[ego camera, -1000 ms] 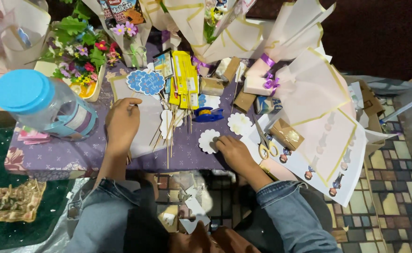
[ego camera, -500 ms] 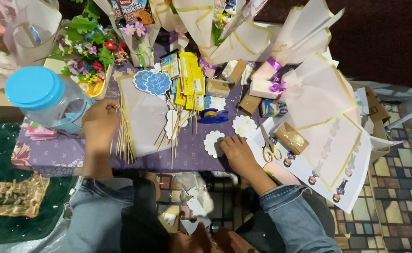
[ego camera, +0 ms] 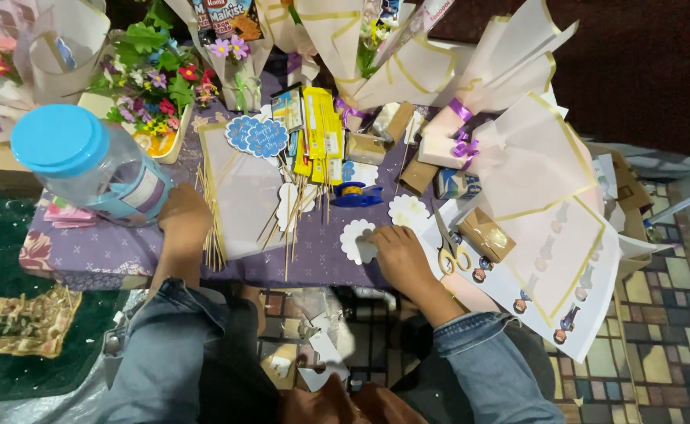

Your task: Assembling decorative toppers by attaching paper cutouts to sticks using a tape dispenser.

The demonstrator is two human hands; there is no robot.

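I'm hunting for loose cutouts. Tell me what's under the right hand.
The right hand rests on a white scalloped paper cutout lying on the purple tablecloth. The part of the cutout beneath the fingers is covered.

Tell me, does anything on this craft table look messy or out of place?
Yes. The thin wooden sticks lie scattered and crossed rather than bundled, some poking past the table's front edge. Paper scraps litter the floor below. The left hand rests beside the sticks.

Blue tape dispenser beside yellow packets.
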